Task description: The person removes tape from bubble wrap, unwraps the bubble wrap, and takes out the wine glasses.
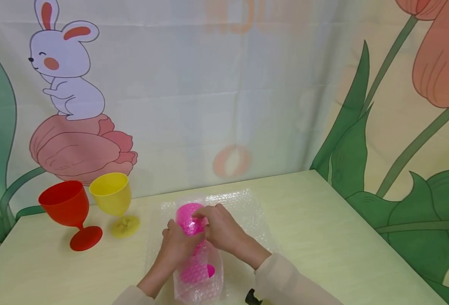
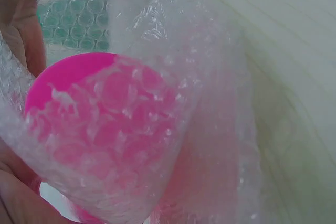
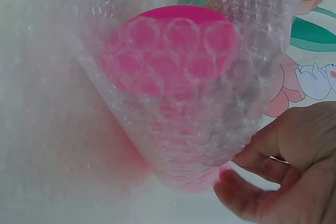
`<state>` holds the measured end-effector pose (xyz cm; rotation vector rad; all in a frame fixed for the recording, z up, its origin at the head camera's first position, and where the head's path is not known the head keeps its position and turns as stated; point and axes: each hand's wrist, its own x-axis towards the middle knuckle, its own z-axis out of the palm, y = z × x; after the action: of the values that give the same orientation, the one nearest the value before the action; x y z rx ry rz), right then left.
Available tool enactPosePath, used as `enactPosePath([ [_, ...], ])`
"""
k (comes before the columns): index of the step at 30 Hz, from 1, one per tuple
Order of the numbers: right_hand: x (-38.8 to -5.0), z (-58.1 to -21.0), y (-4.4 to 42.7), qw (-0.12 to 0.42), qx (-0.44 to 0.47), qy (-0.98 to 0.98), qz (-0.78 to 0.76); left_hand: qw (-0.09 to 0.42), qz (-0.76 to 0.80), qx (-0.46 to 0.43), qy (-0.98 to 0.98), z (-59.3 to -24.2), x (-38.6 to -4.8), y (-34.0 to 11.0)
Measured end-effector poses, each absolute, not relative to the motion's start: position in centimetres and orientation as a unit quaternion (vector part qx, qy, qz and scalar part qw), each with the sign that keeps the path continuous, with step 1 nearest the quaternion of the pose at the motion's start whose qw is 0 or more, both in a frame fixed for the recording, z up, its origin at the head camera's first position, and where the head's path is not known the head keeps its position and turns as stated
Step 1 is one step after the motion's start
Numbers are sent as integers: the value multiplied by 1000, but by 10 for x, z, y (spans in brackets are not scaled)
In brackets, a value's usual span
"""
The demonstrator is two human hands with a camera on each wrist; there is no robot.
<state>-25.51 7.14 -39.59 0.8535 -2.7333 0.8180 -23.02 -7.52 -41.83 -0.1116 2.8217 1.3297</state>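
Note:
A bright pink goblet lies on the table, partly covered by bubble wrap, its cup toward the back and its foot toward the front. My left hand grips the wrap at the left of the goblet's cup. From the right, my right hand pinches the wrap over the cup. Clear bubbles cover much of the pink cup in the left wrist view. Curled fingers hold the wrap's edge in the right wrist view, where the cup's rim shows bare.
Left of the wrap, a red goblet and a yellow goblet stand upright on the pale table. Behind hangs a printed cloth with a rabbit and flowers. A small black object shows by the right sleeve.

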Motion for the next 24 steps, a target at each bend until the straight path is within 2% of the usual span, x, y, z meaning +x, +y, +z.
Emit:
enactPosePath([
  [6, -256, -402, 75, 73, 288, -899, 322, 21, 433, -47, 900, -418, -230, -77],
  [13, -253, -408, 81, 98, 236, -903, 346, 30, 438, -54, 897, -417, -230, -78],
  [19, -254, -409, 83, 43, 234, -915, 326, 34, 445, -59, 893, -417, -230, -78],
  [24, -258, -410, 85, 29, 262, -912, 314, 36, 435, -62, 898, -416, -230, -80],
])
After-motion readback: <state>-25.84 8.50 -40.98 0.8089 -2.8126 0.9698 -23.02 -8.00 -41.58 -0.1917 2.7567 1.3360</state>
